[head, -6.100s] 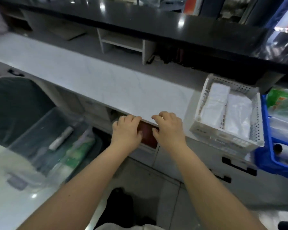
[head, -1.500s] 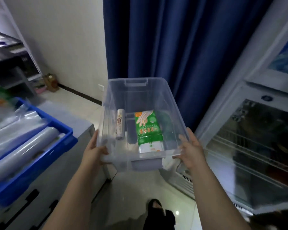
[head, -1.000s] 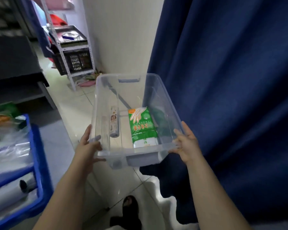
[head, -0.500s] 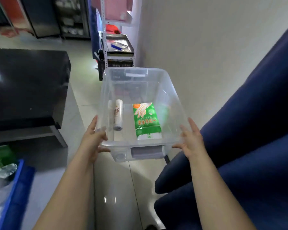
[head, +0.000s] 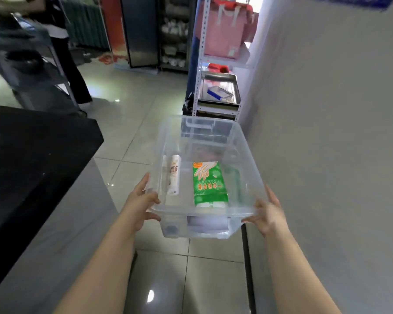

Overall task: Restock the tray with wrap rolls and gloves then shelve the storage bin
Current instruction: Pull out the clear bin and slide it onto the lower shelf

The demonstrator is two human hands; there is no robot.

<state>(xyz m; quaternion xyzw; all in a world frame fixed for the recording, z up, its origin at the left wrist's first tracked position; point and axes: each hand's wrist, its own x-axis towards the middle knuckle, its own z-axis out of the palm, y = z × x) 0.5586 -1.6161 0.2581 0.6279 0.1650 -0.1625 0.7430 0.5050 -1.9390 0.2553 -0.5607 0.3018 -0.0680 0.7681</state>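
I carry a clear plastic storage bin [head: 243, 155] in front of me above the tiled floor. My left hand [head: 138, 200] grips its near left corner and my right hand [head: 268, 211] grips its near right corner. Inside the bin lie a white wrap roll [head: 174, 175] on the left and a green pack of gloves [head: 209, 183] in the middle. The tray is not in view.
A white metal shelf rack [head: 216, 87] stands ahead against the right wall [head: 327, 132], holding a steel pan and pink bags. A black counter [head: 32, 155] runs along my left. A person's dark legs [head: 73, 71] and a grey cart [head: 25, 64] are at the far left.
I have turned left with the bin, away from the blue curtain. The shelf rack is now closer and straight ahead. My grip on the bin is the same.
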